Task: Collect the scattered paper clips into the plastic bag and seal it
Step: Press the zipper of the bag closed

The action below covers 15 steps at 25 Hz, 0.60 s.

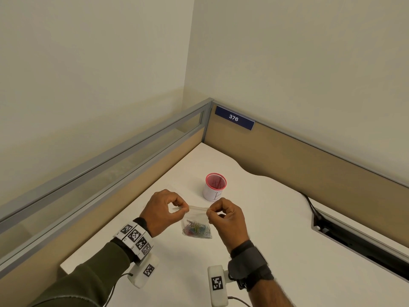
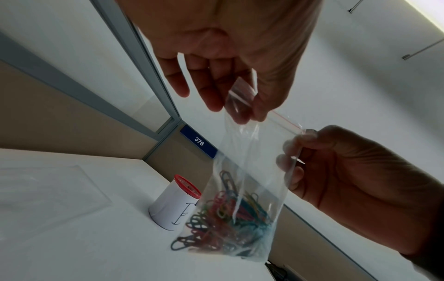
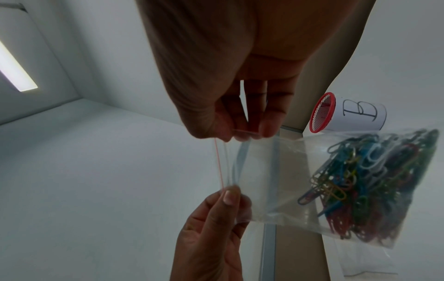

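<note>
Held up just above the white bench point(image 1: 276, 218) between both hands: a small clear plastic bag point(image 1: 195, 220), its top strip stretched level from one hand to the other. Left hand point(image 1: 162, 210) pinching the left end of the strip between thumb and forefinger, other fingers curled; right hand point(image 1: 228, 216) pinching the right end the same way. Gathered in the sagging bottom of the bag, a tangled heap of paper clips point(image 2: 225, 226) in red, blue, green, yellow, white and dark tones. Thin red line point(image 3: 219, 163) running along the bag's mouth between the two pinches; whether the strip is fully pressed closed, impossible to tell. Behind the bag, standing upright on the bench and well apart from both hands, a red mesh cup point(image 1: 215, 186) wrapped in white paper marked with a handwritten letter; contents of the cup not clear through the mesh. To the left of the cup, lying flat on the bench, a second clear plastic sheet or bag point(image 2: 48, 192). On the partition corner beyond, a blue sign point(image 1: 234, 118) reading 376.
</note>
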### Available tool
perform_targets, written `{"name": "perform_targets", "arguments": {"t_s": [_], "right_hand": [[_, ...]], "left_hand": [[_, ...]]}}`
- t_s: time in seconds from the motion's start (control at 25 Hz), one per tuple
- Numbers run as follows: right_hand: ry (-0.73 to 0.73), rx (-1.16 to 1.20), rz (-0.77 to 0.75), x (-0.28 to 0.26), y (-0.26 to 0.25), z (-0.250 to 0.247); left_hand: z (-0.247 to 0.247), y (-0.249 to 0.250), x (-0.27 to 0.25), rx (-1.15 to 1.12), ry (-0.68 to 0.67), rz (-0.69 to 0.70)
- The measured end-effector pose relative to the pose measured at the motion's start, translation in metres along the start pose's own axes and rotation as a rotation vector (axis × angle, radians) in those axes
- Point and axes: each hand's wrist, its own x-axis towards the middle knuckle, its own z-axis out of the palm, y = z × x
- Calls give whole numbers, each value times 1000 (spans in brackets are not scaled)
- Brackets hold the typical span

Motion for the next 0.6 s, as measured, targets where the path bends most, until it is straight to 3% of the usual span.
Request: {"name": "perform_targets", "arguments": {"t_s": [0.4,0.6], "right_hand": [[26,98,25,-5,4,-2],[-6,80,26,-10,1,-1]], "left_hand": [[-13,-19,-5,-59,-103,-25],[-12,-15,-7,-119,-71,-47]]}}
